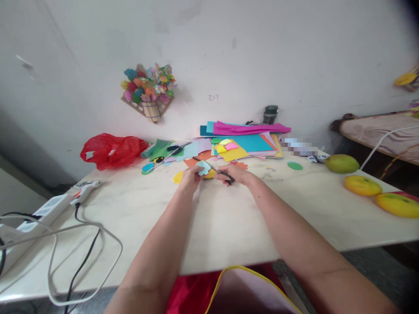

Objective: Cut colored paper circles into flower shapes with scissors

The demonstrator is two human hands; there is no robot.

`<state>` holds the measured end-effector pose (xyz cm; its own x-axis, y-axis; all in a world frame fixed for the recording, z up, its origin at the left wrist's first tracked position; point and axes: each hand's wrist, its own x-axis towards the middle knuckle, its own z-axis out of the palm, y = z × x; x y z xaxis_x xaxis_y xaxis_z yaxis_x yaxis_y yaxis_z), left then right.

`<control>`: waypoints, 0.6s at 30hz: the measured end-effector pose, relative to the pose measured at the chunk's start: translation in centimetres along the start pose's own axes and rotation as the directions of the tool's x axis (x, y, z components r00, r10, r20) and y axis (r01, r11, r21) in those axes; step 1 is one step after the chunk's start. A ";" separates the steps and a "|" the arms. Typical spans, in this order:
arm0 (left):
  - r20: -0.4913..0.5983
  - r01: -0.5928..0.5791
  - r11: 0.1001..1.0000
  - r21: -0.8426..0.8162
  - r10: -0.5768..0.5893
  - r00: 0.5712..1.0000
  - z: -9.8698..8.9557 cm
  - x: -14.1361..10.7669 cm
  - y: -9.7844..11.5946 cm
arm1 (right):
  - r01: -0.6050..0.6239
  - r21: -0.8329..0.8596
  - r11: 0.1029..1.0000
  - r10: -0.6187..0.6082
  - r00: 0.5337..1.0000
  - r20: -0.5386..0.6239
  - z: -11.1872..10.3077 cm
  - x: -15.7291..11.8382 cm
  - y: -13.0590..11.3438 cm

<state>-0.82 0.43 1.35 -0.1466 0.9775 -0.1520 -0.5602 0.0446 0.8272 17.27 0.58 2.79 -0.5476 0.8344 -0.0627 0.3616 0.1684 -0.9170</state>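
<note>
Scissors (229, 176) and blue flower (204, 167), held well inside table's (229, 226) near edge

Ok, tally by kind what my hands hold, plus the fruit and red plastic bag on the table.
Light blue flower cutout, left hand: 1
Scissors, right hand: 1
Green fruit: 1
Yellow fruits: 2
Red plastic bag: 1
Total: 6

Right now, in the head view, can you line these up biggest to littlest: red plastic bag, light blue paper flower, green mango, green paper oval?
1. Red plastic bag
2. Green mango
3. Light blue paper flower and green paper oval: too alike to rank
</note>
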 end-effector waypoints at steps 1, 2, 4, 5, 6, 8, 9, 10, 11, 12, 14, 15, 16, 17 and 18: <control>0.001 0.001 1.000 -0.002 -0.001 1.000 0.0 0.0 0.0 | 0.003 0.002 1.000 -0.003 1.000 0.005 0.0 0.0 0.1; 0.002 0.001 1.000 -0.003 -0.001 1.000 -0.1 0.0 0.0 | 0.006 0.006 1.000 -0.006 1.000 0.009 0.0 0.0 0.1; -0.004 0.005 1.000 0.000 -0.005 1.000 -0.1 0.0 0.1 | 0.005 0.006 1.000 -0.005 1.000 0.014 0.0 0.0 0.0; -0.006 0.010 1.000 0.005 -0.010 1.000 -0.1 0.0 0.1 | 0.005 0.003 1.000 -0.005 1.000 0.014 0.0 0.0 0.0; -0.008 0.015 1.000 0.010 -0.015 1.000 -0.2 0.0 0.1 | 0.006 0.000 1.000 -0.006 1.000 0.012 0.0 -0.1 -0.1; -0.003 0.026 1.000 0.014 -0.026 1.000 -0.2 0.0 0.2 | 0.010 -0.005 1.000 -0.010 1.000 0.012 0.0 -0.2 -0.2; 0.005 0.030 0.999 0.013 -0.031 1.000 -0.2 0.0 0.2 | 0.014 -0.006 1.000 -0.014 1.000 0.012 0.0 -0.2 -0.2; 0.014 0.034 0.999 0.010 -0.034 0.999 -0.2 -0.1 0.3 | 0.017 -0.006 1.000 -0.017 1.000 0.012 0.0 -0.2 -0.2; 0.023 0.037 0.999 0.008 -0.037 0.999 -0.2 -0.2 0.3 | 0.018 -0.006 1.000 -0.018 1.000 0.012 0.0 -0.2 -0.2; 0.031 0.041 0.999 0.008 -0.042 0.999 -0.2 -0.2 0.4 | 0.019 -0.007 1.000 -0.019 1.000 0.012 0.0 -0.2 -0.2; 0.033 0.051 0.999 0.014 -0.051 0.998 -0.3 -0.4 0.4 | 0.019 -0.013 1.000 -0.019 1.000 0.011 -0.1 -0.2 -0.1; 0.030 0.056 0.998 0.019 -0.056 0.998 -0.3 -0.4 0.5 | 0.018 -0.014 1.000 -0.017 1.000 0.012 -0.1 -0.2 -0.1; 0.026 0.059 0.998 0.023 -0.060 0.998 -0.3 -0.5 0.5 | 0.016 -0.017 1.000 -0.016 1.000 0.015 -0.1 -0.2 -0.1; 0.022 0.061 0.998 0.026 -0.061 0.998 -0.3 -0.5 0.5 | 0.014 -0.021 1.000 -0.014 1.000 0.018 -0.1 -0.1 0.0; 0.023 0.061 0.998 0.028 -0.062 0.998 -0.3 -0.5 0.5 | 0.013 -0.024 1.000 -0.012 1.000 0.020 -0.1 -0.1 0.0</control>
<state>-1.27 -0.07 1.69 -0.0928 0.9773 -0.1905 -0.5455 0.1102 0.8308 17.43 0.57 2.85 -0.5672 0.8215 -0.0594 0.3724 0.1915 -0.9081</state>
